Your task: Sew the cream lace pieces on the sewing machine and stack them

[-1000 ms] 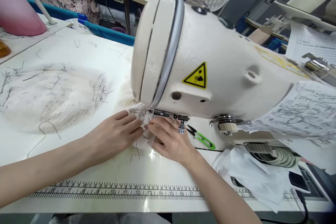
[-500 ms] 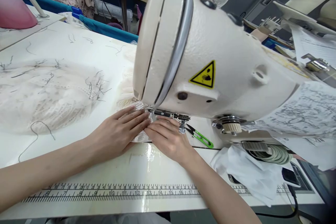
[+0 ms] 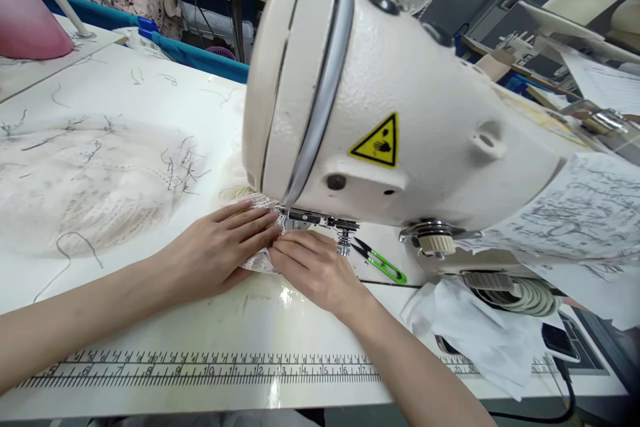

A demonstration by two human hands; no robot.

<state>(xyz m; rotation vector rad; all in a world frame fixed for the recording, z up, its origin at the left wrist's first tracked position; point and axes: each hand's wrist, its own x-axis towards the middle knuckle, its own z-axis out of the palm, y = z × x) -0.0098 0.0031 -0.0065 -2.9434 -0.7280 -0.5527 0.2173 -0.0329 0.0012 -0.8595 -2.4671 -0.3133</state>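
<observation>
I have the left hand (image 3: 220, 247) laid over the lace (image 3: 260, 261), fingers stretched and close together; the right hand (image 3: 315, 268) sits just beside it, fingers together and bent at the knuckles; the thumbs and the undersides are hidden, so I cannot tell whether either hand pinches the cloth or only presses it. The lace lies under the left fingers and runs up to the foot (image 3: 303, 217) of the sewing machine (image 3: 425, 100); part of it shows below, between the hands.

My main worry is a fingertip straying under the foot, since both hands are near it and the machine's head hides some of the lace beyond; uneven pressure from the two hands could, I judge, ruck the lace or pull it askew; the dark loose thread (image 3: 65, 260) beside the left forearm might catch on a sleeve or the cloth.

For room, the right hand is the tighter one; the green snips (image 3: 387, 269) lie just past it, blades toward the knuckles, and the white cloth (image 3: 480, 333) sits beyond the right forearm; on the left, the pale heap (image 3: 100, 187) bounds a sideways sweep; I would find most room toward the near table edge, where the ruler (image 3: 220, 370) runs.
</observation>
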